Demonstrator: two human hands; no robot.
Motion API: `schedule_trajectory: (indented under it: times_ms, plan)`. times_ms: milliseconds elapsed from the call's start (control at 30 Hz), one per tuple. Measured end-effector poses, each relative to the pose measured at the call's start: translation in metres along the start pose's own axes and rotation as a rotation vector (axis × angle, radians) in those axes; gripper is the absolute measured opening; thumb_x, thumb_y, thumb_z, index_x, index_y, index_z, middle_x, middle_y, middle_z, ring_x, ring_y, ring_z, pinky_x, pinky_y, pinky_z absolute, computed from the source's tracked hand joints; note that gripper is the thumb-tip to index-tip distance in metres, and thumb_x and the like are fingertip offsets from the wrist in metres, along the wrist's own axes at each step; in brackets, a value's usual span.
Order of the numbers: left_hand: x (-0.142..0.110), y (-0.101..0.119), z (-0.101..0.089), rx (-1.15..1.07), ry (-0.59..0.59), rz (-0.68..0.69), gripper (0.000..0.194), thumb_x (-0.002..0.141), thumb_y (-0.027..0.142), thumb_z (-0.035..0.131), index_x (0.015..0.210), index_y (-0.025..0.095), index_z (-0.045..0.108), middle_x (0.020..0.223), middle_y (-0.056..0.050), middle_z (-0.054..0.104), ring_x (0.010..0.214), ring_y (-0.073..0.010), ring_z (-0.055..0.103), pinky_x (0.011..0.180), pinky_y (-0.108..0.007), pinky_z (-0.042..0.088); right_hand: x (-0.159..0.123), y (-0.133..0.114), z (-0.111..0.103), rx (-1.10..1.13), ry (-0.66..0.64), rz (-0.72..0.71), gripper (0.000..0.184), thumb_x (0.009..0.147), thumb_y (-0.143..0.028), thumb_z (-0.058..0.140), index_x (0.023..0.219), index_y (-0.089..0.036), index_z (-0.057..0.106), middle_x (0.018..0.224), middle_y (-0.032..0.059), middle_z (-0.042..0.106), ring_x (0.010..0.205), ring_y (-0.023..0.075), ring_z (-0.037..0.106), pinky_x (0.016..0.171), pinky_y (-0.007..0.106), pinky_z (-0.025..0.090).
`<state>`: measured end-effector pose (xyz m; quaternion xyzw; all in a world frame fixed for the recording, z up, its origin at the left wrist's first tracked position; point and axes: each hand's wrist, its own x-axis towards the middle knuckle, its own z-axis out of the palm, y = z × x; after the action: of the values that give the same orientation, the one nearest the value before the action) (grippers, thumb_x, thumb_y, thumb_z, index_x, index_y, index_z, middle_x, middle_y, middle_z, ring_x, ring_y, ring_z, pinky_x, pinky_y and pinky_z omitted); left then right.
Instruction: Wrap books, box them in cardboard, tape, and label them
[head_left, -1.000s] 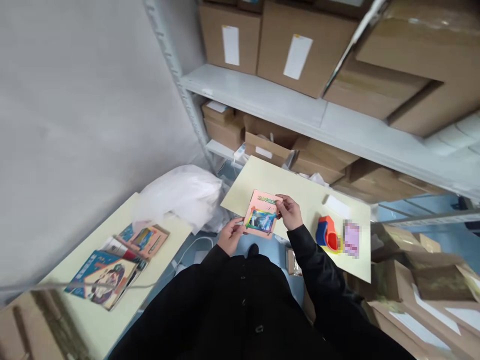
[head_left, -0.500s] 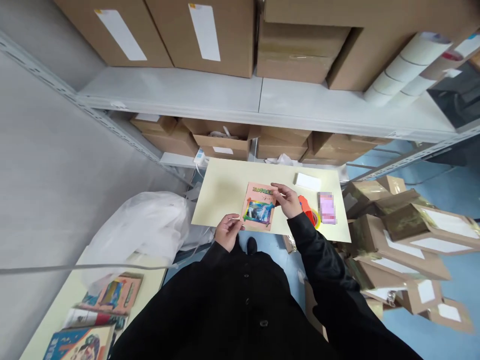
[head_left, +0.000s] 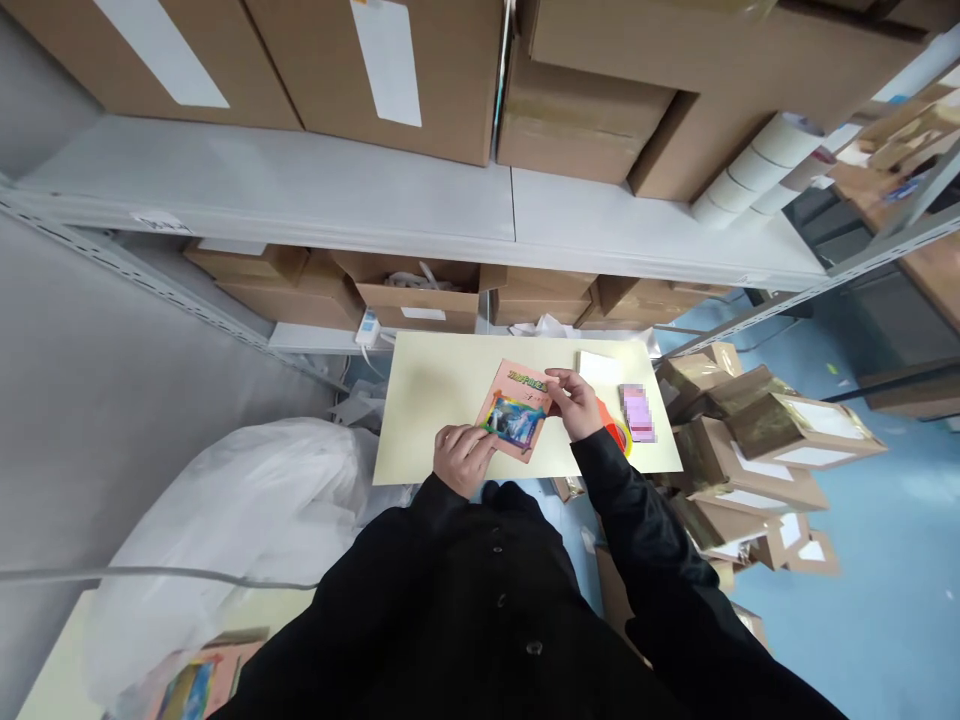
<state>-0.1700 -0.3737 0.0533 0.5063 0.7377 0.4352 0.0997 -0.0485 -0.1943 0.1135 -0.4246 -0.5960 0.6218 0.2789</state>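
Note:
A pink book with a colourful picture on its cover is held up over the cream table, slightly tilted. My left hand grips its lower left edge, with the fingers lying over the cover. At its upper right edge, my right hand pinches it between thumb and fingers. Just right of my right hand lie a red tape dispenser and a yellow roll of tape, both partly hidden by the hand and sleeve. A pixelated pink-purple item and a white box are beyond them.
Cardboard boxes fill the shelves behind the table. White rolls stand on the upper shelf. More taped boxes are piled on the floor at right. At left, a big white plastic bag sits near another pink book.
My left hand has shifted its fingers over the front of the book. The book has turned clockwise a little. The camera view has also shifted.

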Motion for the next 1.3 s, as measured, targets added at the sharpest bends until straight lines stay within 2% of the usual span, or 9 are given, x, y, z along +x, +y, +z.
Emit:
schedule_trajectory:
  times_ms: [133, 233, 333, 467, 567, 700, 833, 1000, 1300]
  plan:
    - [0.004, -0.006, -0.014, -0.221, 0.013, -0.086, 0.01, 0.075, 0.034, 0.066, 0.079, 0.029, 0.074, 0.083, -0.007, 0.071, 0.085, -0.0246, 0.065, 0.089, -0.042, 0.046, -0.003, 0.0, 0.005, 0.04, -0.035, 0.001, 0.045, 0.067, -0.054, 0.067, 0.095, -0.02, 0.061, 0.075, -0.0022, 0.055, 0.058, 0.0109, 0.056, 0.051, 0.028, 0.053]
    - [0.006, -0.005, -0.018, -0.361, 0.183, -0.237, 0.012, 0.073, 0.036, 0.068, 0.076, 0.026, 0.073, 0.081, -0.006, 0.068, 0.078, -0.0212, 0.065, 0.078, -0.035, 0.052, 0.003, -0.003, 0.004, -0.008, -0.096, -0.095, 0.044, 0.067, -0.054, 0.067, 0.095, -0.021, 0.064, 0.08, 0.0012, 0.059, 0.071, 0.0145, 0.058, 0.064, 0.032, 0.053]
    - [0.011, -0.004, -0.014, -0.6, 0.337, -0.448, 0.022, 0.069, 0.041, 0.07, 0.075, 0.02, 0.069, 0.079, -0.004, 0.066, 0.069, -0.0169, 0.063, 0.067, -0.031, 0.054, 0.014, -0.006, 0.003, -0.106, -0.157, -0.168, 0.044, 0.065, -0.054, 0.069, 0.094, -0.021, 0.066, 0.098, 0.0056, 0.062, 0.092, 0.0193, 0.059, 0.077, 0.034, 0.05]
    - [0.017, -0.002, -0.004, -0.98, 0.273, -0.706, 0.043, 0.058, 0.047, 0.078, 0.084, 0.015, 0.066, 0.077, -0.003, 0.069, 0.069, -0.0154, 0.065, 0.073, -0.034, 0.057, 0.026, -0.009, 0.01, -0.02, -0.314, -0.026, 0.05, 0.065, -0.054, 0.069, 0.103, -0.024, 0.058, 0.096, 0.0044, 0.066, 0.085, 0.0179, 0.064, 0.072, 0.033, 0.052]
    - [0.019, 0.003, -0.001, -1.092, 0.183, -0.785, 0.051, 0.051, 0.045, 0.082, 0.088, 0.013, 0.066, 0.08, -0.004, 0.071, 0.071, -0.0147, 0.067, 0.076, -0.034, 0.057, 0.034, -0.013, 0.016, 0.05, -0.273, 0.021, 0.046, 0.062, -0.053, 0.073, 0.091, -0.022, 0.056, 0.074, -0.0018, 0.065, 0.064, 0.013, 0.063, 0.06, 0.029, 0.053]
    - [0.021, 0.004, -0.005, -1.098, 0.25, -0.814, 0.053, 0.052, 0.046, 0.082, 0.09, 0.015, 0.064, 0.08, -0.004, 0.07, 0.069, -0.0155, 0.068, 0.072, -0.032, 0.057, 0.046, -0.018, 0.012, 0.074, -0.251, -0.008, 0.045, 0.059, -0.054, 0.074, 0.081, -0.02, 0.056, 0.061, -0.0045, 0.061, 0.049, 0.0089, 0.055, 0.049, 0.026, 0.052]
    - [0.025, 0.005, -0.007, -0.976, 0.245, -0.844, 0.054, 0.051, 0.052, 0.08, 0.085, 0.013, 0.065, 0.068, -0.004, 0.069, 0.065, -0.0187, 0.069, 0.067, -0.033, 0.057, 0.057, -0.016, 0.001, 0.07, -0.265, -0.034, 0.045, 0.059, -0.054, 0.074, 0.08, -0.018, 0.057, 0.06, -0.0036, 0.062, 0.05, 0.0093, 0.056, 0.049, 0.026, 0.052]
    - [0.026, 0.014, 0.001, -0.865, 0.237, -0.824, 0.054, 0.052, 0.056, 0.078, 0.081, 0.012, 0.068, 0.069, -0.008, 0.071, 0.067, -0.0216, 0.07, 0.069, -0.035, 0.057, 0.064, -0.009, -0.009, 0.083, -0.264, -0.021, 0.044, 0.058, -0.053, 0.075, 0.08, -0.018, 0.059, 0.06, -0.0027, 0.063, 0.05, 0.01, 0.057, 0.05, 0.028, 0.053]
    - [0.02, 0.021, 0.014, -0.853, 0.245, -0.833, 0.053, 0.053, 0.055, 0.079, 0.082, 0.012, 0.068, 0.066, -0.006, 0.07, 0.064, -0.0188, 0.069, 0.066, -0.031, 0.057, 0.067, 0.002, -0.024, 0.138, -0.287, 0.005, 0.043, 0.06, -0.054, 0.073, 0.083, -0.019, 0.062, 0.064, -0.0017, 0.064, 0.052, 0.0104, 0.056, 0.052, 0.029, 0.053]
